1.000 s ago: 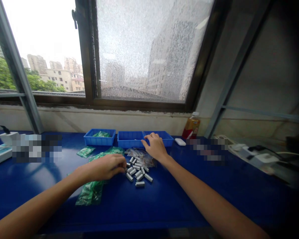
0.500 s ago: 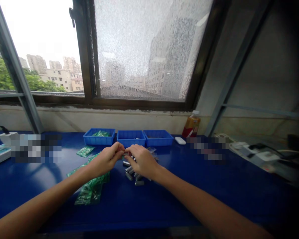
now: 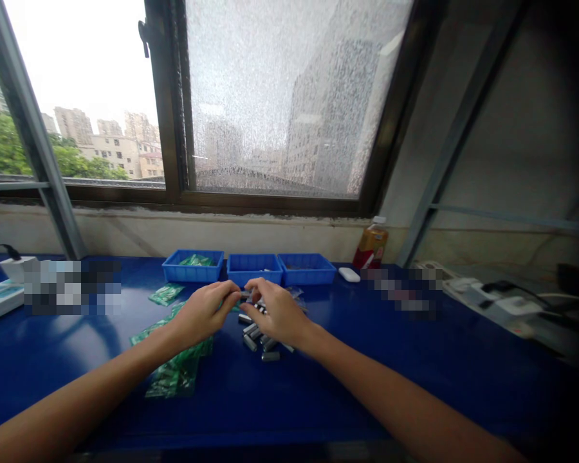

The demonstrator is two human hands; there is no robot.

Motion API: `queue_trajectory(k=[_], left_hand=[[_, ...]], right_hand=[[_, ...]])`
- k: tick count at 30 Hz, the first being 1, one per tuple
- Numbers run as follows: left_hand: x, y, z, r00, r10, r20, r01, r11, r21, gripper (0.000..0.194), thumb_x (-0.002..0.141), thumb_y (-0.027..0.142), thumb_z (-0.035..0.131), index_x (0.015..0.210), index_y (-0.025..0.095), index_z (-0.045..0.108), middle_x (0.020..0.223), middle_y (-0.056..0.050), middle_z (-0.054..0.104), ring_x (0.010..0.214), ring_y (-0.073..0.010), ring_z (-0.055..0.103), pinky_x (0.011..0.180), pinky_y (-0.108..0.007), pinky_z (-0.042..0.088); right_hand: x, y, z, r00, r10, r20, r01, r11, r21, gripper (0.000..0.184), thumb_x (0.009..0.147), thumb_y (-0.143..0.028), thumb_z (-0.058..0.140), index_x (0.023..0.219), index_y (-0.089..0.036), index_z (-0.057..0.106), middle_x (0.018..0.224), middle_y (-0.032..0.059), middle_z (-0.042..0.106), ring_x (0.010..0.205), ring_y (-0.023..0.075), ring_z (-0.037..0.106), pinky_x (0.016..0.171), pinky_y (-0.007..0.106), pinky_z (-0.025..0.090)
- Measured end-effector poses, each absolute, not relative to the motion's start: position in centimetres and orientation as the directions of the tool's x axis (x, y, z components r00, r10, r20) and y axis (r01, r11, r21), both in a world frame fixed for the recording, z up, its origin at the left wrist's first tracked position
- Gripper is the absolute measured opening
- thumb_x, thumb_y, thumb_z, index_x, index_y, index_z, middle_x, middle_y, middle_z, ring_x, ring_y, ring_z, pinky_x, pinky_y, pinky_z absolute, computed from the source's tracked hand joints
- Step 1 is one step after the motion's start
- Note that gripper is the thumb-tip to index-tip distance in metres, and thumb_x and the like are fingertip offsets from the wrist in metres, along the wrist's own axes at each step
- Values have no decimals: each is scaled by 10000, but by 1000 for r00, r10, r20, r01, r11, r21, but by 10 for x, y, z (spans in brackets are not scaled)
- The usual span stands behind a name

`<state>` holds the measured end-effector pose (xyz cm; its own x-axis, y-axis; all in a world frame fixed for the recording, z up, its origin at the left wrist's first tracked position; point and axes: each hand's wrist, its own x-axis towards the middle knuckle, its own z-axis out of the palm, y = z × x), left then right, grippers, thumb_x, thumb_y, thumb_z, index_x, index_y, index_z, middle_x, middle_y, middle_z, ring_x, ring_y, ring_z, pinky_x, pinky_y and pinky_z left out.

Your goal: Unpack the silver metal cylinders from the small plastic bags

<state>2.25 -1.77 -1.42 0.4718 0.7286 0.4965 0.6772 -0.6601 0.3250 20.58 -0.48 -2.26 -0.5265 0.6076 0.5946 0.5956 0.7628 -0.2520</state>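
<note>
My left hand (image 3: 211, 312) is closed in a pinch, gripping a small metal piece (image 3: 244, 295) that pokes out past its fingertips. Its exact shape is too small to make out. Facing it, my right hand (image 3: 278, 313) has thumb and forefinger apart around the piece's far end; its other fingers are partly hidden. Below the right hand lies a loose pile of short silvery metal cylinders (image 3: 249, 343). Under and beside my left forearm, several flat green-printed plastic packets (image 3: 174, 376) overlap on the blue table (image 3: 241, 405).
Three blue bins stand in a row at the back: the left bin (image 3: 193, 274) has green packets, the middle bin (image 3: 254, 262) a few small pieces, the right bin (image 3: 309, 276) dark contents. A white case (image 3: 349, 274) and a drink bottle (image 3: 370, 244) sit right of them.
The right thumb and forefinger have parted from their pinch, and a small gap has opened between the hands. The left hand keeps its pinch. The view has shifted slightly.
</note>
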Motion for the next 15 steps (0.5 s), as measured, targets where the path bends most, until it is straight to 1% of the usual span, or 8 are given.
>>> queue_trajectory(k=[2, 4, 5, 7, 9, 11, 13, 15], left_hand=[[23, -18, -12, 481, 742, 467, 687, -650, 325, 323, 924, 324, 284, 777, 163, 523, 726, -30, 591, 695, -155, 554, 653, -260, 400], [22, -18, -12, 493, 756, 430, 685, -642, 343, 374, 931, 331, 255, 743, 159, 529, 698, -26, 590, 670, -149, 551, 647, -257, 401], [22, -17, -12, 502, 761, 411, 684, -640, 350, 385, 932, 334, 249, 752, 157, 539, 708, -28, 595, 678, -150, 553, 654, -258, 404], [21, -17, -13, 528, 758, 383, 681, -647, 343, 347, 924, 336, 285, 825, 156, 564, 774, -38, 608, 731, -160, 559, 684, -268, 414], [20, -19, -13, 585, 724, 366, 660, -687, 303, 255, 891, 326, 381, 944, 163, 570, 881, -53, 599, 820, -177, 554, 738, -285, 420], [20, -22, -12, 675, 656, 338, 608, -754, 251, 232, 849, 294, 469, 1036, 190, 560, 988, -63, 563, 905, -190, 532, 794, -299, 417], [20, -25, -10, 762, 580, 288, 544, -815, 200, 244, 822, 256, 513, 1059, 226, 565, 1056, -60, 524, 958, -196, 506, 835, -308, 407], [19, -27, -9, 810, 533, 244, 504, -846, 174, 225, 810, 237, 533, 1029, 241, 583, 1072, -51, 511, 969, -196, 495, 850, -309, 403]], right_hand=[[205, -7, -22, -548, 588, 595, 586, 778, -228, 210, 804, -254, 554, 991, -178, 498, 801, 23, 593, 744, 149, 546, 680, 255, 386], [205, -6, -19, -583, 553, 595, 582, 795, -170, 108, 828, -240, 515, 918, -181, 525, 806, 32, 598, 745, 149, 541, 678, 257, 380], [205, -5, -18, -592, 539, 599, 585, 799, -140, 91, 842, -248, 494, 884, -179, 537, 803, 37, 600, 743, 149, 538, 678, 260, 378], [210, 2, -15, -574, 537, 618, 616, 781, -107, 142, 864, -277, 461, 839, -173, 554, 793, 46, 601, 742, 154, 531, 683, 265, 375], [219, 14, -14, -500, 572, 650, 679, 725, -115, 193, 878, -300, 436, 818, -169, 566, 790, 50, 601, 758, 159, 529, 697, 269, 377], [232, 29, -14, -402, 615, 679, 757, 640, -132, 221, 882, -311, 426, 808, -169, 577, 811, 54, 603, 788, 165, 527, 717, 272, 380], [245, 44, -17, -317, 650, 690, 831, 541, -128, 237, 880, -319, 430, 792, -168, 590, 822, 59, 601, 815, 175, 520, 739, 280, 377], [255, 55, -20, -255, 684, 684, 887, 447, -116, 259, 878, -335, 431, 786, -166, 605, 831, 67, 598, 838, 187, 515, 749, 290, 373]])
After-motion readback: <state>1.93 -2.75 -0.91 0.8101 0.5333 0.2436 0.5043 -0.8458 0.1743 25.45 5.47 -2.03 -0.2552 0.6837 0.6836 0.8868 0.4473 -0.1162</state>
